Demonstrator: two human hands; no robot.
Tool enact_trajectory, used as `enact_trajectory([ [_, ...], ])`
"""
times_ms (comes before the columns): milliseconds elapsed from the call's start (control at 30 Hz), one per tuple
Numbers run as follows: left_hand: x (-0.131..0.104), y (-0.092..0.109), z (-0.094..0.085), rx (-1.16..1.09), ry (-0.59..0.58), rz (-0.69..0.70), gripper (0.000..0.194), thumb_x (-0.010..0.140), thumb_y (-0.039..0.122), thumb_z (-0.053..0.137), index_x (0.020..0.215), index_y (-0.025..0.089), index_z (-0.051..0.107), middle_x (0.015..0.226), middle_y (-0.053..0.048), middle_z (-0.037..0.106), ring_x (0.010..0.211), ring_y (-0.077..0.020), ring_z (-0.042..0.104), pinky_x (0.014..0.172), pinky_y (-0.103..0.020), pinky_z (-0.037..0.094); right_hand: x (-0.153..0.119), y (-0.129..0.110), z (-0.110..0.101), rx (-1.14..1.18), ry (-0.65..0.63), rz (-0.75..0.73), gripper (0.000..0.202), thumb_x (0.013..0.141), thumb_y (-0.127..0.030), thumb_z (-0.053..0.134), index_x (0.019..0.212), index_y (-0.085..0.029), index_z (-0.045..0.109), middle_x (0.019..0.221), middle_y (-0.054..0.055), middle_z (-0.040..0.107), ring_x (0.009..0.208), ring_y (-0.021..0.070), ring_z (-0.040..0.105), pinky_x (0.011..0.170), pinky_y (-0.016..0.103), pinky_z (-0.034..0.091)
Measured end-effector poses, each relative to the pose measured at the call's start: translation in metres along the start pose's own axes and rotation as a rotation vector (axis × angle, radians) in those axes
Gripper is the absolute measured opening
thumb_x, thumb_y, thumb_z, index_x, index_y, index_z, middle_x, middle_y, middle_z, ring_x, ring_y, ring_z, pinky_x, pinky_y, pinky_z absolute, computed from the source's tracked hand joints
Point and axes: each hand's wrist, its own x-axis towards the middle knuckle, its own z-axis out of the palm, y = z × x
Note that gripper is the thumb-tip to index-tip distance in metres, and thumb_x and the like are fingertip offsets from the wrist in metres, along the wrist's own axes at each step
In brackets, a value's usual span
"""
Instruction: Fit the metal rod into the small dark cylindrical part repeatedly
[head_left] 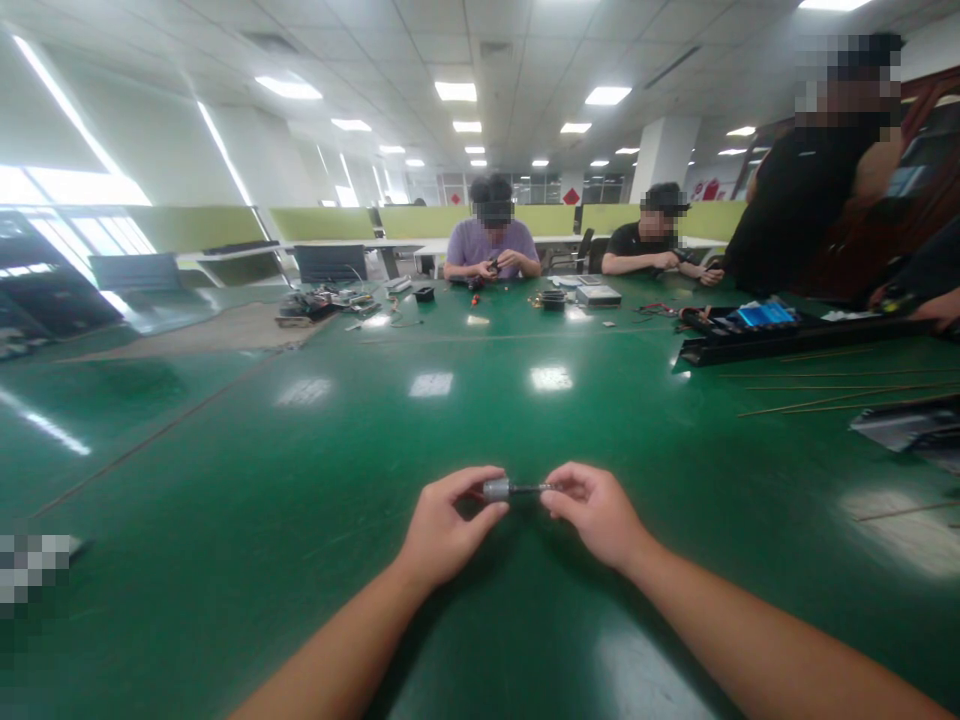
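Between my two hands, just above the green tabletop, is a small motor-like grey cylinder (496, 490) with a thin dark shaft (527, 489) running out to the right. My left hand (452, 520) grips the cylinder between thumb and fingers, and a bit of red shows at its left end. The far end of the shaft sits in the fingertips of my right hand (594, 508), which are pinched together and hide its tip. The piece lies roughly level.
Across the green table (337, 430), two people sit handling small parts; another stands at the right. Black rails (795, 340) with a blue part (766, 315) and thin rods (832, 400) lie on the right. Electronic parts (322, 302) lie far left, near a black box (424, 295).
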Motion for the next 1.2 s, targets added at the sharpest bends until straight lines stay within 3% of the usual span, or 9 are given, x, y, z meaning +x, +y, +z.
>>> enact_trajectory([
  [867, -0.001, -0.005, -0.004, 0.047, -0.003, 0.037, 0.029, 0.079, 0.030, 0.073, 0.107, 0.021, 0.073, 0.106, -0.007, 0.074, 0.098, -0.0245, 0.069, 0.095, -0.039, 0.053, 0.001, 0.002, 0.000, 0.054, -0.002, 0.033, 0.019, 0.072, -0.030, 0.070, 0.083, -0.015, 0.065, 0.066, 0.002, 0.066, 0.059, 0.0156, 0.060, 0.059, 0.027, 0.045],
  [1100, 0.000, -0.004, -0.008, 0.042, 0.009, 0.002, 0.028, 0.077, 0.030, 0.074, 0.103, 0.020, 0.073, 0.103, -0.008, 0.074, 0.095, -0.0246, 0.068, 0.091, -0.039, 0.053, 0.001, 0.003, -0.003, 0.109, 0.019, 0.033, 0.019, 0.072, -0.030, 0.072, 0.082, -0.015, 0.065, 0.062, 0.001, 0.065, 0.057, 0.0150, 0.059, 0.059, 0.027, 0.045],
  [1200, 0.001, -0.007, -0.011, 0.009, 0.048, -0.078, 0.029, 0.076, 0.035, 0.076, 0.100, 0.019, 0.073, 0.096, -0.007, 0.074, 0.086, -0.0237, 0.068, 0.083, -0.037, 0.053, 0.002, 0.004, -0.003, 0.160, 0.033, 0.029, 0.022, 0.075, -0.035, 0.071, 0.079, -0.015, 0.064, 0.061, 0.000, 0.063, 0.055, 0.0136, 0.057, 0.058, 0.026, 0.044],
])
